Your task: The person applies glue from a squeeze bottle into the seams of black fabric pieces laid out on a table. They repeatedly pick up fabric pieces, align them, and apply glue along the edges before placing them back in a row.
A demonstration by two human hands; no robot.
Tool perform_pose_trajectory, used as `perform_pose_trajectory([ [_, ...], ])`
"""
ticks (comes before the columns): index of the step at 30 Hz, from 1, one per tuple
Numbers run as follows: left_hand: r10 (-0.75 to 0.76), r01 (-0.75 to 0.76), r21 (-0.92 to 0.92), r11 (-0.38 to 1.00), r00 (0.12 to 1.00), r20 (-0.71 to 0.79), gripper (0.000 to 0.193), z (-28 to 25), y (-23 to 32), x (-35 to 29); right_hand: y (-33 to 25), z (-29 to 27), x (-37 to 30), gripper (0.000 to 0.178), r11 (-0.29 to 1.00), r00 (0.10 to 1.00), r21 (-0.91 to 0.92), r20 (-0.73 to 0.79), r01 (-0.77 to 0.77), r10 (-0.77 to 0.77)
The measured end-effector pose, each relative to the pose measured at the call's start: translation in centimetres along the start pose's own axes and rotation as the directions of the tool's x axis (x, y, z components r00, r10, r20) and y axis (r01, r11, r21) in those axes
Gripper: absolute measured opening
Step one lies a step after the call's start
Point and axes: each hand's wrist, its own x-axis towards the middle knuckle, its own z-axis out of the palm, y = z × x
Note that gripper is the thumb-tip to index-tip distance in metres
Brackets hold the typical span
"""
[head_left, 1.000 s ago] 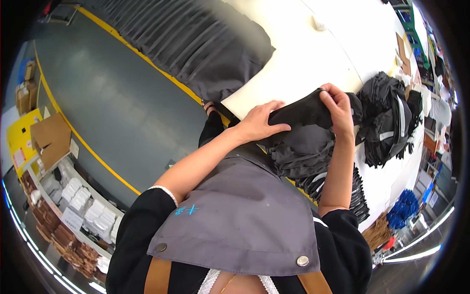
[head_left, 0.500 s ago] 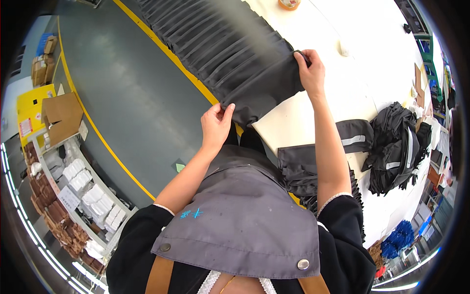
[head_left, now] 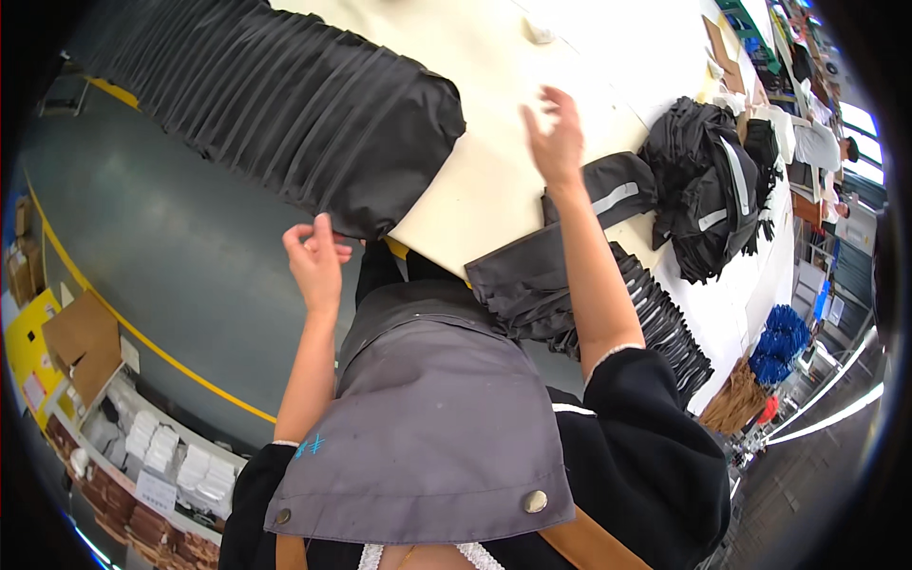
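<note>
A long overlapping row of black fabric pieces [head_left: 275, 104] runs along the table's left side, with the nearest piece lying flat on top at its near end. Just below that end's corner is my left hand [head_left: 318, 266], its fingers loosely curled and apart, with nothing seen in it. My right hand [head_left: 556, 142] hovers over the pale table [head_left: 475, 180], empty and slightly blurred, its fingers spread. Near my right forearm lies a black fabric panel with a grey strip [head_left: 608, 185]. Another overlapped stack of black pieces [head_left: 655, 318] lies along the table's near edge.
A heap of black fabric with grey strips [head_left: 708, 190] sits farther right on the table. A small white object [head_left: 540, 30] lies at the back. Left of the grey floor [head_left: 190, 218] with yellow lines stand a cardboard box [head_left: 85, 337] and a bin of white bundles [head_left: 180, 456].
Both hands have let go of the nearest black piece, which now lies on the row. My right hand has moved away rightward. The whole view has swung to the right.
</note>
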Motion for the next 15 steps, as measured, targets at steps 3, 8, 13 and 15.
perform_pose_trajectory([
  [3, 0.031, -0.031, -0.018, 0.999, 1.000, 0.003, 0.025, -1.5, -0.3, -1.3, 8.4, -6.4, -2.7, 0.043, 0.962, 0.910, 0.072, -0.312, -0.263, 0.272],
  [8, 0.129, -0.138, 0.034, 0.990, 0.974, 0.186, 0.015, -1.4, -0.1, -3.1, 19.1, -10.3, -6.8, 0.060, 0.749, 0.494, 0.346, -0.585, -0.566, 0.643],
  [13, 0.230, -0.272, 0.032, 0.962, 0.867, 0.442, 0.013, 3.9, 2.2, -4.6, 15.2, -12.5, -3.7, 0.051, 0.827, 0.762, 0.405, -0.362, -0.391, 0.538],
  [15, 0.226, -0.307, 0.054, 0.950, 0.798, 0.559, 0.026, 6.3, 3.5, -4.9, 9.1, -14.2, -2.7, 0.043, 0.943, 0.935, 0.326, -0.311, -0.066, 0.173],
])
